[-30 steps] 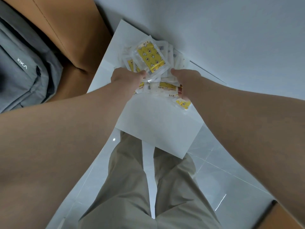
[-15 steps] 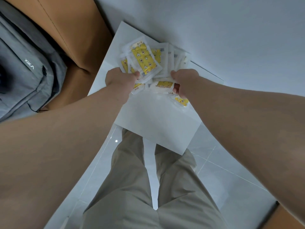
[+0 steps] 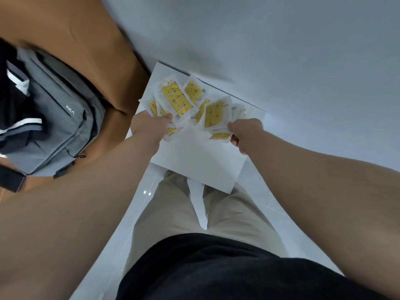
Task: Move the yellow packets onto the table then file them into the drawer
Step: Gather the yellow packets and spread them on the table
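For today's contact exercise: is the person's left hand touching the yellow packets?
Touching. The head view shows the left hand gripping the yellow packets at their near edge.

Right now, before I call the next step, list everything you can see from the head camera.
yellow packets: many, too overlapped to count; yellow with clear edges; fanned out between both hands, above the white panel
white panel: one; white; juts out from the white wall, under the packets
backpack: one; grey; on the brown seat, left
brown seat: one; brown; upper left
floor: pale glossy tiles; below the panel
trousers: beige; bottom centre
left hand: grips the left bunch of packets
right hand: grips the right bunch
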Motion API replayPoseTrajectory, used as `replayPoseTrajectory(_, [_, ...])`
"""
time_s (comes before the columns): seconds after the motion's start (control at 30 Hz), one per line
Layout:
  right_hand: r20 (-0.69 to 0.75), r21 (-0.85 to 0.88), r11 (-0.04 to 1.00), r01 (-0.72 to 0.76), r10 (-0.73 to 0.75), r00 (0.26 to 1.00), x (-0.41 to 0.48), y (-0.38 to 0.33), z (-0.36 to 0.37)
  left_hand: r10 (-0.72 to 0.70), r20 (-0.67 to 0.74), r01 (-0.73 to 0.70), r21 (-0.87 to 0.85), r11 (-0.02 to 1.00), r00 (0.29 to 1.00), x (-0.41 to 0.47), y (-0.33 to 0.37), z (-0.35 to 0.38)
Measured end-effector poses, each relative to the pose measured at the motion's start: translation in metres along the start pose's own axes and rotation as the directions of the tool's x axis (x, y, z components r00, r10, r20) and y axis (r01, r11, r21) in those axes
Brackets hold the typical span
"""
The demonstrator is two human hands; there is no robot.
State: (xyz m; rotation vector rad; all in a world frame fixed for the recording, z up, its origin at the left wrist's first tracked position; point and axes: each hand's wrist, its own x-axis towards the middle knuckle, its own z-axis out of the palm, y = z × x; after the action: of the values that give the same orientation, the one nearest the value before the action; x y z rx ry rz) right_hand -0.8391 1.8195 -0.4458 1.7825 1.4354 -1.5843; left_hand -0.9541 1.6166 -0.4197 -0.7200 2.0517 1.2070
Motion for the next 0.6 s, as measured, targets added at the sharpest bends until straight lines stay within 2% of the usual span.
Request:
replayPoseTrajectory(0.1, [0.018, 0.059, 0.998, -0.007, 0.006, 1.000, -0.024, 0.005, -0.016, 0.022, 0.035, -0.022, -0.004, 1.000, 0.999, -0.023, 0.010, -0.009])
replayPoseTrajectory(0.23, [-0.040, 0.188, 0.982, -0.017, 0.024, 0.999, -0.055, 0.002, -0.039, 0.031, 0.062, -0.030, -0.026, 0.999, 0.998, -0.050, 0.022, -0.018])
replayPoseTrajectory(0.6, [0.124, 0.430, 0.895, 0.122, -0.192, 0.973, -0.127, 0.004, -0.110, 0.162, 0.145, -0.151, -0.082, 0.985, 0.976, -0.105, 0.050, -0.031])
